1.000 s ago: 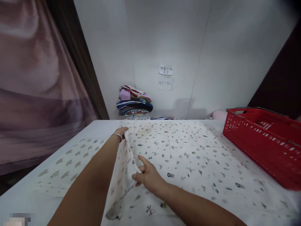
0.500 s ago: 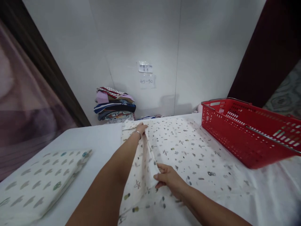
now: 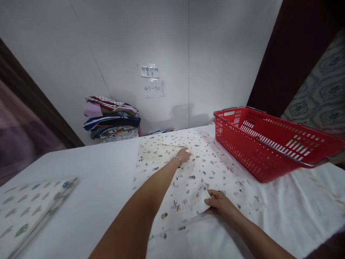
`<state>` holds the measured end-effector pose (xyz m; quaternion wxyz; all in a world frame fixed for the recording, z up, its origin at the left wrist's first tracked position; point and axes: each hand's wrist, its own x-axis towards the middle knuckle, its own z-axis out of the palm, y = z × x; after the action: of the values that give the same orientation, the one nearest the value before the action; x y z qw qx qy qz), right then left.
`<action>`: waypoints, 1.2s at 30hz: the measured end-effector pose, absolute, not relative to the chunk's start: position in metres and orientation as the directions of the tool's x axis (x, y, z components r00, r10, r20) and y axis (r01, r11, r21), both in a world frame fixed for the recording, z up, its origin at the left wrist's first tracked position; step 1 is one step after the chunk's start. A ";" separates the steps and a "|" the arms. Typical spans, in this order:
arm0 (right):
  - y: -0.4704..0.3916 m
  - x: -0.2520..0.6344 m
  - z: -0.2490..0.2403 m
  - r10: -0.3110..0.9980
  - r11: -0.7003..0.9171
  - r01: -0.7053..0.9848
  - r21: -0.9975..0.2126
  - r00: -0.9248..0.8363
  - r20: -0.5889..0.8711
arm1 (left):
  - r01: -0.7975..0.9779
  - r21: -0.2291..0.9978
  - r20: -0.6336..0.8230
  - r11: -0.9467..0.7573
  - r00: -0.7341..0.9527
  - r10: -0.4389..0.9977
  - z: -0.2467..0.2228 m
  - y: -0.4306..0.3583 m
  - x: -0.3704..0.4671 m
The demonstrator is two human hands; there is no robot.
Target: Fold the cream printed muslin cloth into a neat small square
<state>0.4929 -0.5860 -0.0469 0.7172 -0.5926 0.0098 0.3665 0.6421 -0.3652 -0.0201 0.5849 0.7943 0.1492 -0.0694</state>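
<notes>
A thin white cloth (image 3: 161,158) printed with small plants and other motifs lies spread over the white table. My left hand (image 3: 184,154), with a bracelet at the wrist, grips a folded edge of it towards the far side. Nearer to me, my right hand (image 3: 217,202) pinches the same edge between thumb and fingers. The part between the hands is lifted and somewhat blurred. To the left rests a folded cloth (image 3: 32,208) with grey cloud-like shapes and a few green and blue ones.
A red plastic basket (image 3: 242,151) with metal handles stands on the right of the table (image 3: 99,169). Behind the table's far edge is a stack of folded clothes (image 3: 113,117). Paper signs (image 3: 154,88) hang on the pale wall. Curtains flank both sides.
Both hands have moved to the right, carrying the held edge of the printed cloth across. More of the cloth's left part now lies flat. The view has turned somewhat right.
</notes>
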 end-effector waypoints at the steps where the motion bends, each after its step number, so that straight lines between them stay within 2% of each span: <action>1: -0.589 0.493 -0.049 0.516 0.017 -0.543 -0.839 0.724 -0.458 | 0.315 0.905 -0.274 -0.285 0.946 0.173 -0.021 -0.359 0.631; 6: -0.593 0.493 -0.050 0.521 -0.045 -0.527 -0.848 0.712 -0.470 | 0.289 0.877 -0.223 -0.384 0.953 0.207 -0.013 -0.318 0.546; 12: -0.593 0.494 -0.044 0.517 -0.107 -0.532 -0.840 0.692 -0.504 | 0.110 0.625 -0.052 -0.773 0.994 0.100 -0.006 -0.298 0.405; 16: -0.590 0.493 -0.042 0.464 -0.158 -0.512 -0.844 0.716 -0.521 | -0.101 0.491 0.142 -0.865 0.989 -0.035 -0.022 -0.299 0.341; 19: -0.588 0.495 -0.041 0.444 -0.180 -0.515 -0.838 0.718 -0.536 | -0.149 0.386 0.237 -0.910 0.970 -0.059 -0.038 -0.298 0.320; 23: -0.591 0.502 -0.040 0.427 -0.192 -0.531 -0.825 0.712 -0.558 | -0.155 0.276 0.274 -0.949 0.959 -0.076 -0.047 -0.299 0.312; 32: -0.599 0.504 -0.033 0.426 -0.236 -0.541 -0.807 0.689 -0.586 | -0.082 0.149 0.285 -0.985 0.958 -0.036 -0.049 -0.299 0.303; 36: -0.597 0.507 -0.032 0.402 -0.326 -0.513 -0.794 0.685 -0.608 | 0.005 0.098 0.270 -0.995 0.962 0.032 -0.050 -0.294 0.295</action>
<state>0.5069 -0.5971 -0.0324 0.5793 -0.7119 0.0391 0.3951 0.2949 -0.2941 -0.0501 0.0485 0.9893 0.0094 0.1372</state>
